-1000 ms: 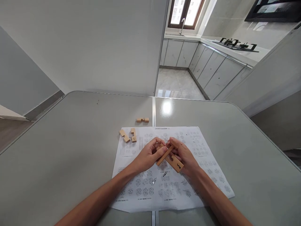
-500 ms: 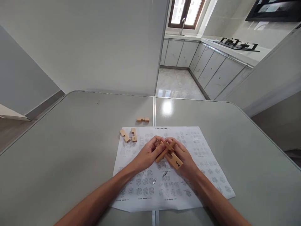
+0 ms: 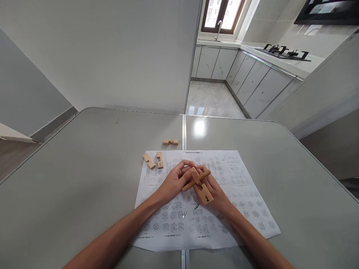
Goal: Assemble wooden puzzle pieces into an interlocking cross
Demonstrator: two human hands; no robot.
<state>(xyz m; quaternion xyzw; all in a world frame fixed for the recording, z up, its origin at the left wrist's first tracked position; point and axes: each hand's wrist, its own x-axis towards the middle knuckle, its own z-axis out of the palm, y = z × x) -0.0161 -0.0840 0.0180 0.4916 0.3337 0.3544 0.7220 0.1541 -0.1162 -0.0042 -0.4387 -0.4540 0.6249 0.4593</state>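
Both my hands meet over a printed instruction sheet [image 3: 241, 209] and grip two crossed wooden puzzle bars [image 3: 199, 183]. My left hand [image 3: 175, 182] pinches the thinner bar, which lies nearly level from left to right. My right hand [image 3: 217, 190] cups the thicker bar from below; that bar points toward me and carries a black squiggle mark on its near end. Two more notched wooden pieces [image 3: 153, 161] lie at the sheet's far left corner. A further small piece [image 3: 170, 142] rests on the table beyond the sheet.
The grey table [image 3: 84, 172] has a seam down its middle and rounded far corners. A white wall stands behind it on the left. Behind on the right a kitchen opens, with cabinets, a hob [image 3: 286, 53] and a window.
The crossed bars have turned in my hands: the marked bar swung from pointing right-down to pointing nearly straight at me. Both hands shifted slightly left and closer together.
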